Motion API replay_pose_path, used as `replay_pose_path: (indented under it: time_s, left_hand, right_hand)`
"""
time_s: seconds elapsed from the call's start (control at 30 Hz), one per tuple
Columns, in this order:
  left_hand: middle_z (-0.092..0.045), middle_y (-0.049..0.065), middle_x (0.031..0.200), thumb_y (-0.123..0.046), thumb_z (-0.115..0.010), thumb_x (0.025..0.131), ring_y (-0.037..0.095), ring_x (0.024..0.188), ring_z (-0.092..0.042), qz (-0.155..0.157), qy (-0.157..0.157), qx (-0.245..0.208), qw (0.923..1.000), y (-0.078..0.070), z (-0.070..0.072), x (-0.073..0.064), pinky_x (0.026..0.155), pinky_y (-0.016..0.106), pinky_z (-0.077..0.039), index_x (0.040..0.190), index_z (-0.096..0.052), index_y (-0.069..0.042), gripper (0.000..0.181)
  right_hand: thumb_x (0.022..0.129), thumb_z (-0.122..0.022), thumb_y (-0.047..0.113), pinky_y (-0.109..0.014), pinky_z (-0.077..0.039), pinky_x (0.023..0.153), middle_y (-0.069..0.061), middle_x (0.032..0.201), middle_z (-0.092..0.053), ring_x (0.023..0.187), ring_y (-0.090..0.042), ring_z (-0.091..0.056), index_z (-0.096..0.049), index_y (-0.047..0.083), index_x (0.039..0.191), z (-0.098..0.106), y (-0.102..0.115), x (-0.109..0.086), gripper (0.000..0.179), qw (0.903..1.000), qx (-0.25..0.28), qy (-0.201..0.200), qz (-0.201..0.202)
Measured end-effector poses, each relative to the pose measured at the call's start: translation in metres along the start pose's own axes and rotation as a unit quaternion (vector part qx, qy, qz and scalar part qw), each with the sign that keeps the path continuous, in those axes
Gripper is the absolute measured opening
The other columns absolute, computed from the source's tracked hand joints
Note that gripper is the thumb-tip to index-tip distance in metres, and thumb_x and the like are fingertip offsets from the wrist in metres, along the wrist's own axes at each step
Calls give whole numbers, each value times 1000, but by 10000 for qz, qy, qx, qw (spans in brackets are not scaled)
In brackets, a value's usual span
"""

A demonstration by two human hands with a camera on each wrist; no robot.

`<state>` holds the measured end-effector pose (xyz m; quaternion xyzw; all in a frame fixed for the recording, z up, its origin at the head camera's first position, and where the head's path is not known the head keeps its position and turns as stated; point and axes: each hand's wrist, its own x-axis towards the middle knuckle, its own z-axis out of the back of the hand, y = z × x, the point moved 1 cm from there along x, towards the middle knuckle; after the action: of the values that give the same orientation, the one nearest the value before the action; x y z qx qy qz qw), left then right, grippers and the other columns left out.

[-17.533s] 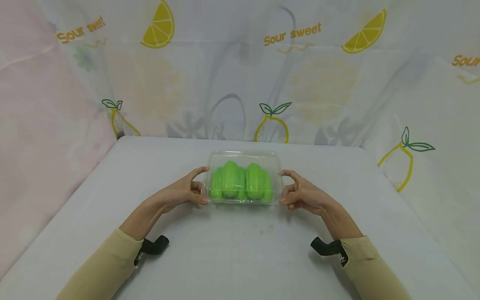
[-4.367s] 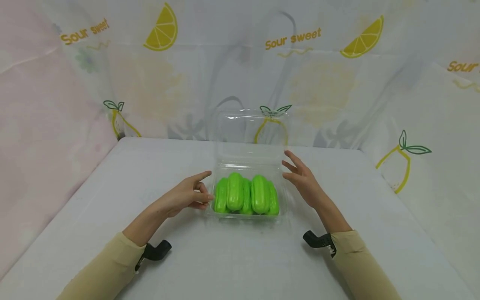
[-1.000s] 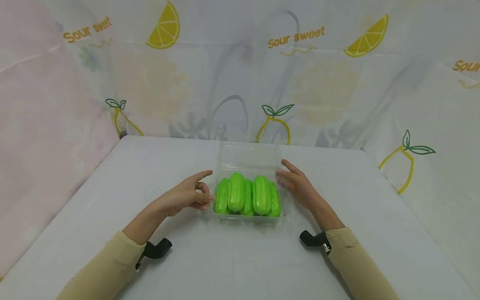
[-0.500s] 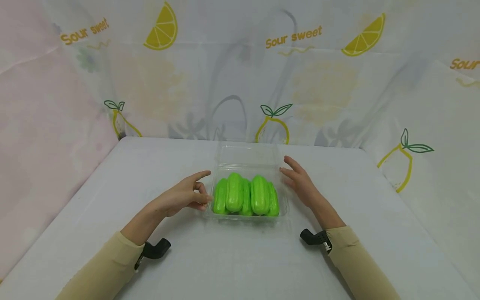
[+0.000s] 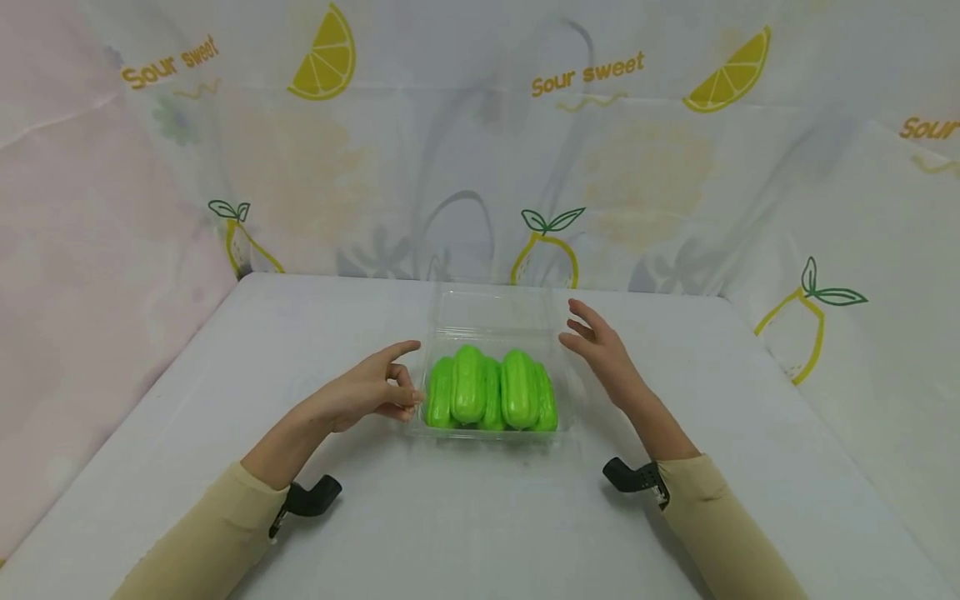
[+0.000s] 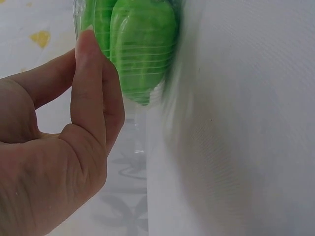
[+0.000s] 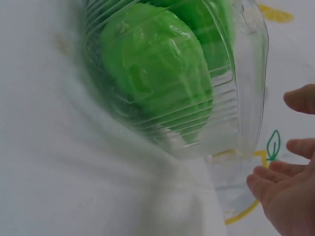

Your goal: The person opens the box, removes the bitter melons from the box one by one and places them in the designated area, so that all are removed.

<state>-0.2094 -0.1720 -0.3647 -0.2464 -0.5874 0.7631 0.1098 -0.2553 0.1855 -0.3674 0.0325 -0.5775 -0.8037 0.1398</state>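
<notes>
A clear plastic clamshell box (image 5: pixel 491 434) stands on the white table with its lid (image 5: pixel 495 308) swung back behind it. Several bright green, cucumber-shaped pieces (image 5: pixel 468 385) lie side by side inside. At the box's left side, my left hand (image 5: pixel 369 390) pinches the rim between thumb and fingers; the left wrist view shows the thumb (image 6: pixel 88 49) against the clear edge, the index finger extended in the head view. My right hand (image 5: pixel 609 354) hovers just right of the lid with fingers spread, touching nothing. In the right wrist view a gap separates its fingers (image 7: pixel 283 177) from the box.
White cloth covers the table (image 5: pixel 480 525), with bare surface around the box. A fabric backdrop (image 5: pixel 450 133) printed with lemons and lettering rises behind the table and along both sides. A black wrist camera (image 5: pixel 313 497) sits at each sleeve cuff.
Seconds ago the box was closed between both hands, then its lid stood upright; now it lies back. In the last second my right hand drew away from the lid. The left hand stayed.
</notes>
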Motion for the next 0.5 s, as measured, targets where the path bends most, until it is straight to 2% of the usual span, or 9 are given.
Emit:
replay_pose_path:
  time_s: [0.23,0.4,0.5]
  left_hand:
    - [-54,8,87,-5,-67,92,17,70,-65,12,0,-13,10000,-2,0,-1,70,29,-60,159,-7,-12,90]
    - [-55,8,87,-4,-65,93,18,72,-66,-10,13,43,10000,0,1,-1,71,29,-60,159,-6,-11,89]
    - [-55,8,87,-5,-65,94,18,73,-66,-20,21,97,9999,1,1,-1,72,29,-60,159,-6,-11,88]
  right_hand:
    - [100,-59,30,-50,-28,122,-8,164,-24,150,-34,-29,-26,17,158,-7,17,-6,67,9915,-1248,91,353]
    - [99,-60,31,-51,-29,121,-10,164,-25,149,-35,-31,-26,16,158,-14,26,-12,70,9863,-1542,286,512]
    - [99,-61,36,-52,-32,119,-7,164,-25,147,-34,-34,-24,21,158,-18,30,-15,72,9849,-1634,409,402]
